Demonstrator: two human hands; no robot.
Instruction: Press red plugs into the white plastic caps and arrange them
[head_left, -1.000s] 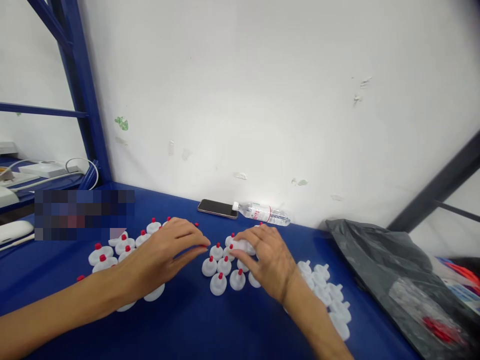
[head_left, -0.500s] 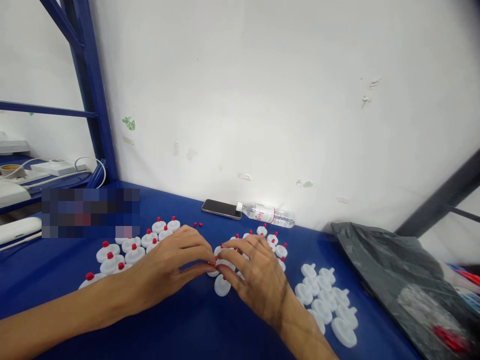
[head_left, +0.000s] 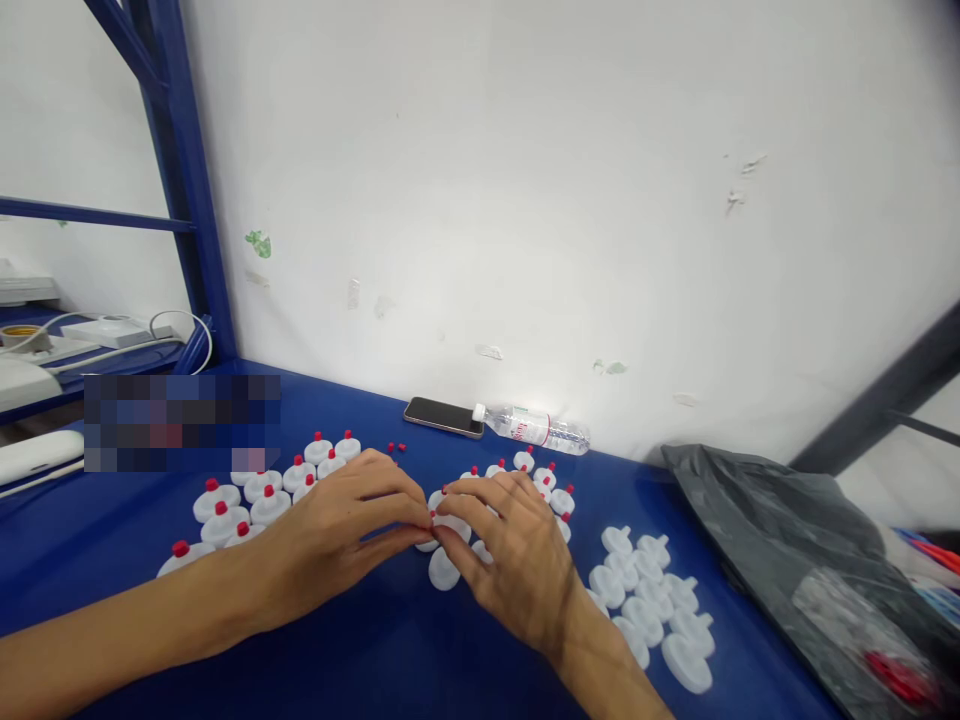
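My left hand [head_left: 349, 520] and my right hand [head_left: 517, 560] meet at mid-table over a group of white round plastic caps with small red tips. The left thumb and index finger pinch at a red tip of one white cap [head_left: 453, 526]. Around the same cap curl the right thumb and fingers, hiding part of it. Just below them lies another white cap [head_left: 444, 570]. Further red-tipped caps [head_left: 562, 501] stand behind and beside the right hand. More of them, such as one red-tipped cap [head_left: 269, 505], stand beyond the left forearm.
White caps without red tips [head_left: 652, 600] lie right of my right wrist. Two loose red tips [head_left: 397, 447] sit behind the left hand. A phone [head_left: 444, 417] and a water bottle [head_left: 534, 427] lie by the wall. A dark plastic sheet [head_left: 795, 540] covers the right side.
Both hands stay at nearly the same spot. The right thumb and fingers have shifted slightly around the white cap, and more of that cap shows between them.
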